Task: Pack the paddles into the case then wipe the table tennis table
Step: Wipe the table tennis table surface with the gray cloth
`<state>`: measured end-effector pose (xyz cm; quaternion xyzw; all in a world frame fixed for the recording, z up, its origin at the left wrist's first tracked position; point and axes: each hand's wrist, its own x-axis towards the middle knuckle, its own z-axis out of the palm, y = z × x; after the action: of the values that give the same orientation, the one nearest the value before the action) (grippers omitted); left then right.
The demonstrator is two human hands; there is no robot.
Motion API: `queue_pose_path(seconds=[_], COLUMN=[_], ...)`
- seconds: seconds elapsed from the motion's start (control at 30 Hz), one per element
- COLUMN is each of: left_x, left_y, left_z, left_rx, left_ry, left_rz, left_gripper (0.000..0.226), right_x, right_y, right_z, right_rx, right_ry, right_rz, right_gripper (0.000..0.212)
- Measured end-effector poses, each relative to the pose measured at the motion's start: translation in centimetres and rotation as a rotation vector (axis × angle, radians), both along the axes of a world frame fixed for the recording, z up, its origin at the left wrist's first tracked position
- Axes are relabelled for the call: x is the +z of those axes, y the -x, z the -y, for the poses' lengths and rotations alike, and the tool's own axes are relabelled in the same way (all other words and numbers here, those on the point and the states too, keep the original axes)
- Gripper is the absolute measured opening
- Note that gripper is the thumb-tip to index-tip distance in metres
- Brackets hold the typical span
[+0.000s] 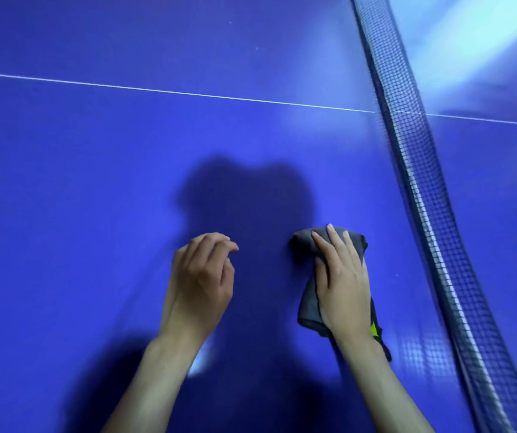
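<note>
Head view: the right hand (341,282) lies flat, fingers (333,242) straight and slightly spread, pressing a grey cloth (308,303) onto the blue desk (94,182) near the net (419,182). The left hand (201,282) hovers beside it, fingers loosely curled, holding nothing.

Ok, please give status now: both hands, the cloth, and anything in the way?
Right hand flat on grey cloth, pressing it to blue table. Left hand loosely curled, holding nothing. Net close on the right; nothing ahead.
</note>
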<state>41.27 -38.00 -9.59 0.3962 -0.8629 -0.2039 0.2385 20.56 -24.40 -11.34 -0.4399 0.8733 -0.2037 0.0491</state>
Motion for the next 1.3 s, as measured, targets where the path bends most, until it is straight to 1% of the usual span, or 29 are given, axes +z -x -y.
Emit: queue_pose_path(seconds=[0.17,0.3,0.47,0.57,0.67,0.8,0.93,1.3], left_x=[-0.7,-0.7,-0.3,0.0,0.4,0.6,0.9,1.3], left_y=[6.2,9.0,9.4,8.7,7.8,5.5,2.0,-11.4], left_z=[-2.3,-3.3,-2.9,-2.2,-1.6,-0.2,1.4,7.9], left_rx=[0.002,0.004,0.014,0.025,0.057,0.099,0.124,0.248], left_ry=[0.004,-0.02,-0.049,-0.062,-0.074,-0.074,-0.076,-0.107], left_rz=[0.011,0.01,0.087,0.124,0.127,0.119,0.111,0.1], left_gripper=[0.023,0.023,0.03,0.028,0.028,0.027,0.027,0.026], right_x=[0.1,0.2,-0.3,-0.8,-1.1,-1.3,-2.0,-2.1], right_y=[7.3,11.6,14.8,17.6,18.5,15.8,11.2,-6.6], right_z=[-6.0,-8.9,-7.7,-5.0,-2.4,0.8,4.2,15.1], right_rx=[-0.034,-0.061,-0.019,-0.009,-0.044,-0.128,-0.077,0.026], right_ry=[0.001,-0.015,0.023,0.085,0.072,0.029,0.086,0.131], right_rz=[0.036,0.047,0.041,0.056,0.005,-0.047,-0.089,-0.131], right_gripper=[0.044,0.045,0.046,0.045,0.042,0.042,0.05,0.049])
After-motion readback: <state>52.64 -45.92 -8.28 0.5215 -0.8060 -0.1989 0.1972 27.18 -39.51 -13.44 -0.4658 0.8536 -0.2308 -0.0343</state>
